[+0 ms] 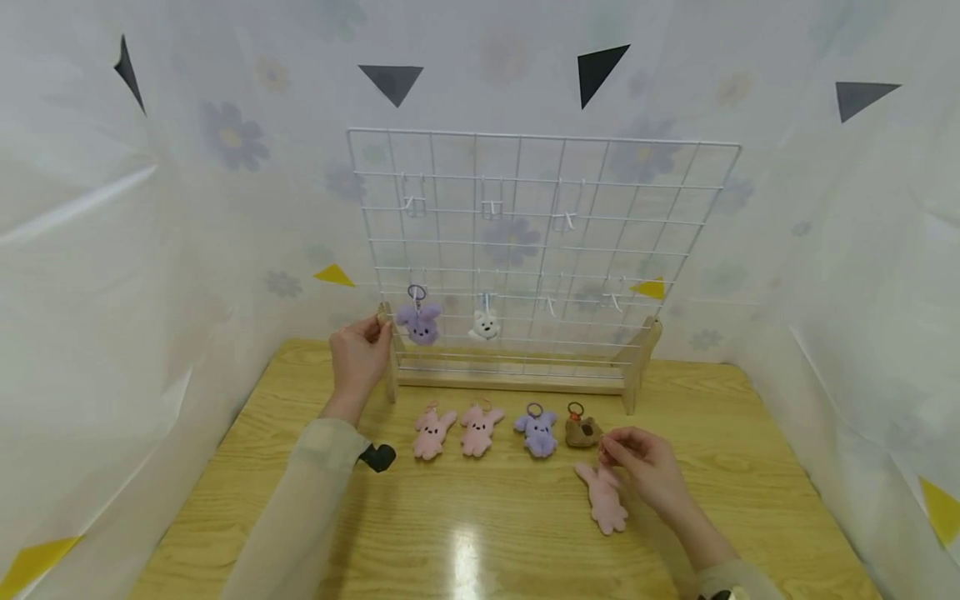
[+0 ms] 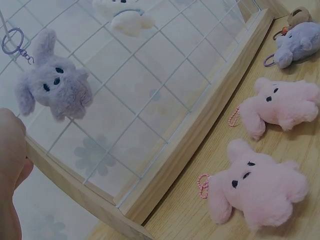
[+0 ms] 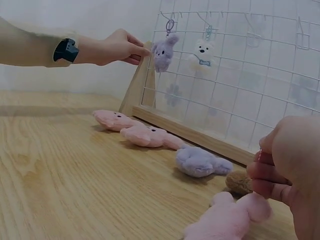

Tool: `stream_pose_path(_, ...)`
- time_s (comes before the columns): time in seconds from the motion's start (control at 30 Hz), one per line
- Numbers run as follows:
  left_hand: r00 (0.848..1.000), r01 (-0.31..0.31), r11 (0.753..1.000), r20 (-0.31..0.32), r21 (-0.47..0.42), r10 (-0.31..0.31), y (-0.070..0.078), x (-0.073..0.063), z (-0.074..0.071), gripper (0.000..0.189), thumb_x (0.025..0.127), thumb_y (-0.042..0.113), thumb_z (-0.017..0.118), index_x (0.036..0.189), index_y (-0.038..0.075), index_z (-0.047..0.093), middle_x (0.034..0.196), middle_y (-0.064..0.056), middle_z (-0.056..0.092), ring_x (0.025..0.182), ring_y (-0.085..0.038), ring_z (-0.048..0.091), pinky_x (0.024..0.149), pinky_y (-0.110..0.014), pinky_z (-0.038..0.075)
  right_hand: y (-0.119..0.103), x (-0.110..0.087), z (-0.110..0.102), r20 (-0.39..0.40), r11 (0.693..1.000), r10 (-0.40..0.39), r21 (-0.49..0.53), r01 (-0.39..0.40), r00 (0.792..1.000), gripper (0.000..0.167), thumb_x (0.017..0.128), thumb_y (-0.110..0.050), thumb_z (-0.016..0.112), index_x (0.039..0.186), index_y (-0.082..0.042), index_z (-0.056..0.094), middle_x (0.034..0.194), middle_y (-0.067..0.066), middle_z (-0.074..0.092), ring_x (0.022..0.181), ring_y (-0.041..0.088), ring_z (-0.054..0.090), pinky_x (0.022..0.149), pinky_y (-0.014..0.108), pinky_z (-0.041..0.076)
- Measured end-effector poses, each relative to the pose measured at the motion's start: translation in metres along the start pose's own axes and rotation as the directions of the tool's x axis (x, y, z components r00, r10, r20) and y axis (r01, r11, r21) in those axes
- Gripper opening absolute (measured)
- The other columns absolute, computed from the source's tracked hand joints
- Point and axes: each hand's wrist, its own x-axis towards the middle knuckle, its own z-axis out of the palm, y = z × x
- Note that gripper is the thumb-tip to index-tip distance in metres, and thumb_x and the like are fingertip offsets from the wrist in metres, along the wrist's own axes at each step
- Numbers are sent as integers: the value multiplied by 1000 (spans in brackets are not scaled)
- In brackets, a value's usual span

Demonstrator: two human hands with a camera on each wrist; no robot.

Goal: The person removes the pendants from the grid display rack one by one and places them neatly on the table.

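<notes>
Wooden tabletop (image 1: 442, 504) is backed by flowered sheeting (image 1: 300, 150), and hanging seems only partly done: at the wire rack's (image 1: 510, 384) eight and seven o'clock a purple plush (image 1: 418, 327) and white plush (image 1: 486, 326) are hung, while two pink plushes (image 1: 477, 432), another purple plush (image 1: 538, 434) and a brown plush (image 1: 581, 432) are left lying at six. At eight, a wooden post (image 1: 393, 362) is gripped by the left hand (image 1: 360, 354); at five, a third pink plush (image 1: 604, 502) is held by its top end in the right hand's (image 1: 647, 468) narrow pinch
</notes>
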Motion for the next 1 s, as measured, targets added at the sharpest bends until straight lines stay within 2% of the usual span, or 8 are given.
stream_pose_path(0.23, 1000, -2, 1000, 0, 4, 2, -1, 0, 1, 22, 99, 8, 75, 112, -9, 77, 97, -24, 77, 83, -33, 78, 72, -44, 66, 9, 7, -3, 17, 994, 11, -112, -10, 1000, 22, 104, -12, 71, 112, 8, 72, 100, 23, 75, 84, 26, 73, 67, 30, 63)
stream_pose_path(0.53, 1000, -20, 1000, -10, 8, 20, -1, 1, 0, 22, 99, 8, 75, 111, -10, 77, 96, -25, 77, 82, -34, 78, 70, -45, 66, 11, 11, -5, 39, 995, -30, -96, 34, 999, 21, 104, -10, 70, 113, 9, 72, 105, 26, 74, 89, 30, 75, 74, 32, 64)
stream_pose_path(0.7, 1000, -25, 1000, -10, 4, 25, -1, 1, 0, 22, 99, 8, 75, 111, -11, 77, 96, -26, 77, 82, -35, 78, 71, -45, 66, 7, 13, -4, 35, 990, -91, -106, 94, 995, 20, 103, -9, 71, 111, 10, 72, 102, 26, 73, 87, 27, 74, 73, 29, 63)
stream_pose_path(0.87, 999, -39, 999, -11, 4, 39, -2, 1, -1, 22, 99, 8, 76, 111, -11, 77, 96, -26, 77, 82, -35, 78, 70, -45, 66, -3, 20, -1, 32, 980, -156, -119, 158, 987, 19, 102, -7, 72, 109, 10, 73, 98, 25, 74, 85, 30, 74, 72, 32, 64)
stream_pose_path(1.0, 999, -40, 999, -9, -3, 40, -2, 1, -1, 22, 99, 8, 76, 111, -11, 77, 96, -25, 77, 82, -35, 78, 70, -45, 66, -14, 25, 1, 35, 977, -159, -136, 162, 987, 17, 103, -10, 72, 108, 6, 75, 97, 21, 75, 85, 26, 74, 72, 35, 64)
